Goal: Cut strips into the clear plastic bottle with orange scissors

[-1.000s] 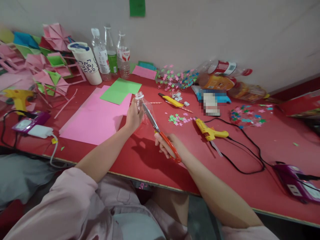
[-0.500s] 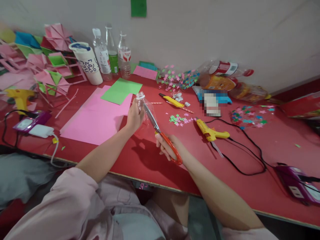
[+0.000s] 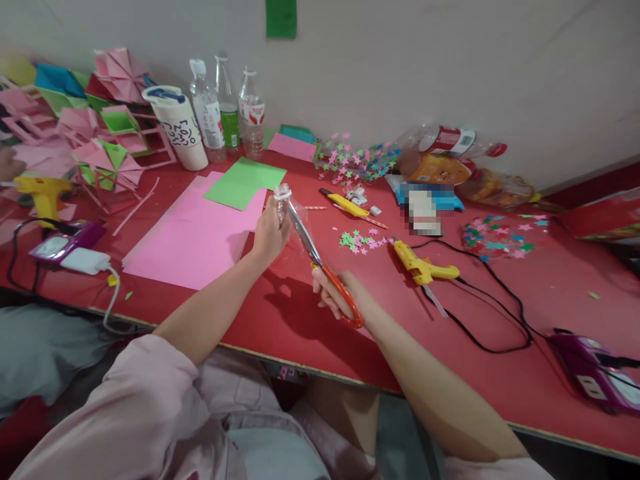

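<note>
My left hand (image 3: 271, 230) is closed around a clear plastic bottle piece (image 3: 283, 193), its neck pointing up and away from me. Orange-handled scissors (image 3: 340, 290) are gripped in my right hand (image 3: 333, 293). Their blades lie along the clear plastic and reach close to the neck; whether the plastic sits between the blades I cannot tell. Left of my left hand lie pink paper sheets (image 3: 185, 233) with a green sheet (image 3: 245, 181) on top. A yellow box cutter (image 3: 350, 205) and small paper stars (image 3: 355, 240) lie beyond the scissors.
A yellow glue gun (image 3: 423, 263) with a black cord lies to the right. Upright bottles (image 3: 251, 113) and a white tumbler (image 3: 177, 127) stand at the back. Folded paper shapes (image 3: 105, 163) fill the left. Purple power strips (image 3: 595, 367) sit at both sides. Another person's hand (image 3: 10, 167) shows far left.
Another person's hand has come into view at the far left edge. The view has shifted slightly. My hands, the scissors and the bottle piece hold almost the same pose.
</note>
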Action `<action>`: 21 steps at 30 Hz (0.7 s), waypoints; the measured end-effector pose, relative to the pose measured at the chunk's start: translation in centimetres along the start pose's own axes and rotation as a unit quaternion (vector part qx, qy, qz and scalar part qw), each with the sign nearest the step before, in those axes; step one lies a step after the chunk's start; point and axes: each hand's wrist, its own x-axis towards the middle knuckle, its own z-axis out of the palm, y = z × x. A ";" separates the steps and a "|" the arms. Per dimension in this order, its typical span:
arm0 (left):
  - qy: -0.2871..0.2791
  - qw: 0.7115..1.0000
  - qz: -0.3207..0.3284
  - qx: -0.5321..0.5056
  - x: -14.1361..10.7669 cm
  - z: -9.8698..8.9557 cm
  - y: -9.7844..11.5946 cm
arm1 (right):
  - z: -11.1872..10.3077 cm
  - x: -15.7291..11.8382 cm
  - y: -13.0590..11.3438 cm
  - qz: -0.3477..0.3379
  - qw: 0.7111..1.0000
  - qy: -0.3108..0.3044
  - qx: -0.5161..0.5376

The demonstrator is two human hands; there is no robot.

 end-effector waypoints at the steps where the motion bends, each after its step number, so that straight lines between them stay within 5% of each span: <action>1: 0.002 1.000 0.000 0.007 0.0 0.0 0.0 | -0.1 0.1 0.1 -0.002 1.000 0.000 0.000; 21: 0.002 0.998 0.035 0.060 0.8 -0.7 0.0 | -0.9 -0.1 -0.1 -0.020 0.997 -0.059 0.037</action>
